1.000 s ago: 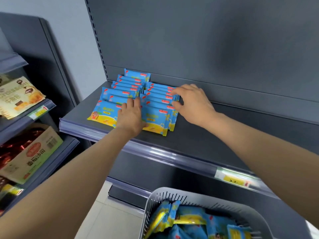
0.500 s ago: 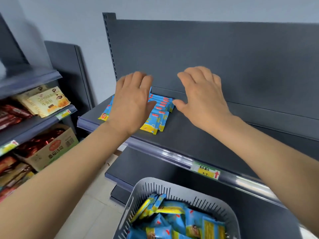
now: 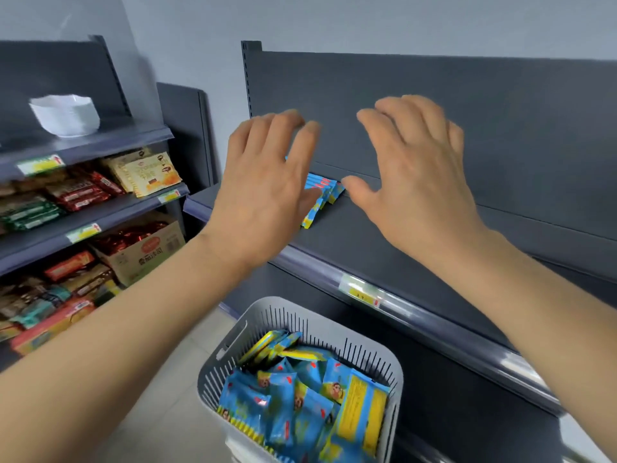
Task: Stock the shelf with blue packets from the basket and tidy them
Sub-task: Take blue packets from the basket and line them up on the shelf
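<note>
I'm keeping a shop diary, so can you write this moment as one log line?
left hand: open, empty | right hand: open, empty | blue packets: rowed on shelf | basket: more blue packets inside

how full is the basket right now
Partly full: a heap of blue packets lies inside the grey basket, below its far rim.

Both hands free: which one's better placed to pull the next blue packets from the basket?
Left, marginally. The left hand, open and empty, appears straight above the basket of blue packets. The right hand, also open and empty, sits further right, over the bare shelf.
</note>
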Action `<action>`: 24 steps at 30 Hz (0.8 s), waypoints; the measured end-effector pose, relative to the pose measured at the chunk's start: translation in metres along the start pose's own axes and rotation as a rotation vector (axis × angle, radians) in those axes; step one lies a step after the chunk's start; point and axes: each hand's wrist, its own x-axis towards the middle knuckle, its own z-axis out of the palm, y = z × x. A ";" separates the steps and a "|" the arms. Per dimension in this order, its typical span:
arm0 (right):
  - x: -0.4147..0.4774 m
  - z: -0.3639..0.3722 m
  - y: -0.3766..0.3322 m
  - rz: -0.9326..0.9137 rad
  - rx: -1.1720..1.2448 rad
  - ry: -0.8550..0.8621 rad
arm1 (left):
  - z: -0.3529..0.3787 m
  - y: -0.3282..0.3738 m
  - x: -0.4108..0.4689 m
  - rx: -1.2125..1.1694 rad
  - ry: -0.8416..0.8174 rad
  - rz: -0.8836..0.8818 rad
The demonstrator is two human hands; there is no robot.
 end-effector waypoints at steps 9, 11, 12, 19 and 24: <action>-0.078 0.035 0.001 -0.016 0.104 -0.280 | 0.016 0.039 -0.070 -0.001 -0.162 -0.042; -0.097 0.055 0.001 -0.013 0.116 -0.384 | 0.031 0.040 -0.090 -0.021 -0.261 -0.058; -0.108 0.065 0.000 -0.011 0.119 -0.442 | 0.040 0.039 -0.100 -0.037 -0.318 -0.065; -0.165 0.129 -0.001 -0.009 0.083 -0.853 | 0.102 0.027 -0.159 -0.154 -0.685 -0.055; -0.194 0.163 0.009 0.084 0.154 -1.108 | 0.137 0.024 -0.187 -0.186 -0.829 -0.053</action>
